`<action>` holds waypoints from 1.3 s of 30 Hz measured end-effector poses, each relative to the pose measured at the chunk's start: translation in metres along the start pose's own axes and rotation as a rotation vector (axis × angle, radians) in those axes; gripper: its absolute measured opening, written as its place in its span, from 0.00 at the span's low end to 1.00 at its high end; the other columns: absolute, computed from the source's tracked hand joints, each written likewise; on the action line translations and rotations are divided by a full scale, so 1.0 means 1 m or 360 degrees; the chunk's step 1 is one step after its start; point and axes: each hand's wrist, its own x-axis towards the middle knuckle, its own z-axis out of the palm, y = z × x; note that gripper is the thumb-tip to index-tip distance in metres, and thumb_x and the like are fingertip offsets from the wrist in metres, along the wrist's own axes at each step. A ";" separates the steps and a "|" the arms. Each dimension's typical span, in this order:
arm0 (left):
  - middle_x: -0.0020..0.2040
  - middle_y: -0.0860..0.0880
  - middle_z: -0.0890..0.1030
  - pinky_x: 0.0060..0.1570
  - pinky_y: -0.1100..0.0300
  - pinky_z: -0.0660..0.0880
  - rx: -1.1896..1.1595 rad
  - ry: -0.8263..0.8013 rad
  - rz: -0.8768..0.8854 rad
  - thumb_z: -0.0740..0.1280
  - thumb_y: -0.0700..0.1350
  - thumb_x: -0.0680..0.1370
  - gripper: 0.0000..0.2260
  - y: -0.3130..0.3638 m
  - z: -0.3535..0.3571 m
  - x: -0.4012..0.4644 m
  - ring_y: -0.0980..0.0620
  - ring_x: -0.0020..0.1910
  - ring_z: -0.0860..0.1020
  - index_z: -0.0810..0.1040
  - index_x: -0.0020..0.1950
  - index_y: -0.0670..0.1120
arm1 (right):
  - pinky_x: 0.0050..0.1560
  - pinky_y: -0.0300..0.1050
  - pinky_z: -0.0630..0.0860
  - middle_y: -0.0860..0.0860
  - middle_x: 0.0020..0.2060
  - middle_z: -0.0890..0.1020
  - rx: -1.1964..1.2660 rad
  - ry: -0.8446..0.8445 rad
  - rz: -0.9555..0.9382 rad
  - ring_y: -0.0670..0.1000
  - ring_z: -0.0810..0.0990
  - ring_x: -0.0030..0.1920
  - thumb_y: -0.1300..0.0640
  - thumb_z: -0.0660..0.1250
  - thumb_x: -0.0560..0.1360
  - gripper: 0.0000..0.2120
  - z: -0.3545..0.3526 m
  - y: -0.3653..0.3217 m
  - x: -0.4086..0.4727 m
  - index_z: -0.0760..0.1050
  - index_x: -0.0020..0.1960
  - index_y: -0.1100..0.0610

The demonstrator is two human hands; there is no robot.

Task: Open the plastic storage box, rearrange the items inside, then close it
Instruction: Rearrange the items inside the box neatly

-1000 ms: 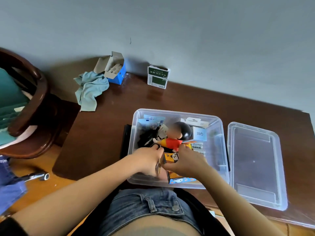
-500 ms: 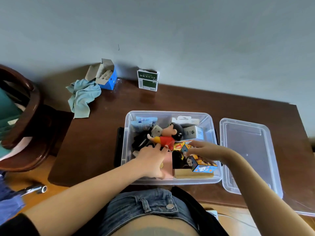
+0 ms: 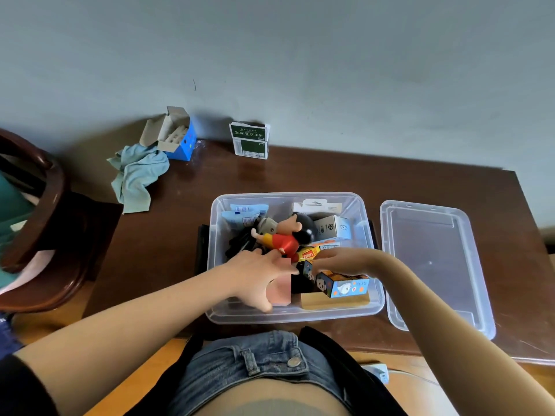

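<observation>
You're mid-rearrange: storage box (image 3: 216, 295) sits open at the near middle of the table (image 3: 168, 235), lid (image 3: 432, 265) off and lying just to its right. Your left hand (image 3: 255, 274) is in the box, fingers spread over a pink block (image 3: 280, 291), thumb curling round its near face. Your right hand (image 3: 345, 261) grips the printed carton (image 3: 342, 285) from above, fingers curled on it. A doll (image 3: 285, 238) lies farther in. Next, probably: seat the carton flat beside the block, clear both hands, then fetch the lid.
</observation>
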 end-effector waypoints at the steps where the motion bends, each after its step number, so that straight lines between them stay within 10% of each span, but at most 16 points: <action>1: 0.65 0.49 0.65 0.41 0.57 0.65 -0.0035 0.0005 -0.0021 0.70 0.56 0.66 0.38 0.000 0.002 0.000 0.42 0.52 0.72 0.56 0.73 0.64 | 0.50 0.41 0.73 0.51 0.48 0.77 0.0039 0.0003 -0.0002 0.48 0.76 0.46 0.45 0.60 0.76 0.12 0.000 0.002 0.001 0.74 0.53 0.51; 10: 0.52 0.52 0.70 0.41 0.58 0.65 -0.0174 0.0168 -0.0151 0.68 0.63 0.64 0.36 0.001 -0.010 -0.015 0.48 0.51 0.73 0.60 0.71 0.62 | 0.33 0.31 0.72 0.47 0.38 0.78 0.0251 0.0094 -0.0032 0.42 0.77 0.34 0.43 0.60 0.76 0.10 -0.002 0.002 0.001 0.73 0.46 0.49; 15: 0.58 0.59 0.69 0.37 0.67 0.65 -0.0444 0.0296 -0.0222 0.62 0.68 0.60 0.36 -0.016 -0.035 -0.055 0.57 0.48 0.70 0.57 0.67 0.69 | 0.41 0.38 0.72 0.48 0.39 0.78 0.0350 0.0263 -0.0289 0.45 0.76 0.38 0.45 0.61 0.76 0.10 -0.010 -0.007 -0.016 0.73 0.43 0.50; 28: 0.70 0.52 0.61 0.53 0.48 0.75 -0.0485 0.1030 -0.0352 0.71 0.48 0.66 0.37 -0.048 -0.025 -0.054 0.47 0.68 0.61 0.60 0.71 0.63 | 0.46 0.47 0.69 0.54 0.62 0.68 -0.0018 0.1450 -0.0167 0.56 0.75 0.56 0.32 0.62 0.70 0.37 0.010 -0.086 0.018 0.63 0.67 0.58; 35: 0.77 0.45 0.51 0.66 0.30 0.54 0.0002 0.1004 -0.0212 0.69 0.50 0.72 0.36 -0.041 -0.014 -0.042 0.38 0.75 0.49 0.55 0.74 0.64 | 0.49 0.47 0.72 0.56 0.70 0.61 0.0109 0.1557 -0.0227 0.58 0.75 0.58 0.48 0.66 0.76 0.28 0.015 -0.075 0.022 0.61 0.70 0.60; 39: 0.74 0.41 0.62 0.65 0.27 0.54 0.0102 0.1133 -0.0189 0.73 0.54 0.71 0.21 -0.038 -0.013 -0.034 0.34 0.73 0.56 0.76 0.63 0.59 | 0.54 0.47 0.73 0.55 0.69 0.65 0.0254 0.1525 -0.0298 0.56 0.75 0.59 0.51 0.62 0.78 0.22 0.015 -0.068 0.018 0.63 0.69 0.58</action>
